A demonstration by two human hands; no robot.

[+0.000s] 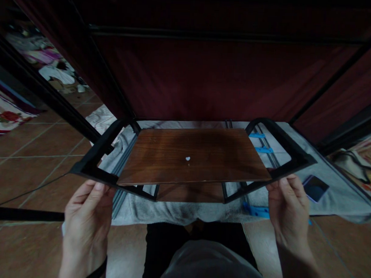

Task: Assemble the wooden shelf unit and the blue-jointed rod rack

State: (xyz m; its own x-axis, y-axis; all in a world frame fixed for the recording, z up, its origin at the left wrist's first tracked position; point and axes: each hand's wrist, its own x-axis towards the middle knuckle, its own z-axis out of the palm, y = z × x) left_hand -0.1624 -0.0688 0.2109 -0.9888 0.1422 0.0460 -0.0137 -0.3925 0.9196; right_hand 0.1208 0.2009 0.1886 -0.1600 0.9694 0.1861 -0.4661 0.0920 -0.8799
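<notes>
In front of me is a small two-level shelf unit with a dark brown wood-grain upper board (pixel 184 171) and black side frames. My left hand (pixel 87 214) pinches the lower bar of the left side frame (pixel 90 160), thumb on top, near the board's front corner. On the other side, my right hand (pixel 288 209) grips the right side frame (pixel 290 159) beside the opposite corner. A small white heart-shaped mark sits mid-board. The lower board (pixel 189 192) shows partly beneath; the upper one hides the rest of it.
A grey towel-like cloth (pixel 176 213) lies below. Grey metal tubes (pixel 120 201) rest at its left; blue plastic pieces (pixel 257 210) and more tubes lie right. A phone (pixel 315 188) is beyond my right hand. Dark red panels (pixel 193 82) with black bars rise behind. Clothes (pixel 56 73) lie far left.
</notes>
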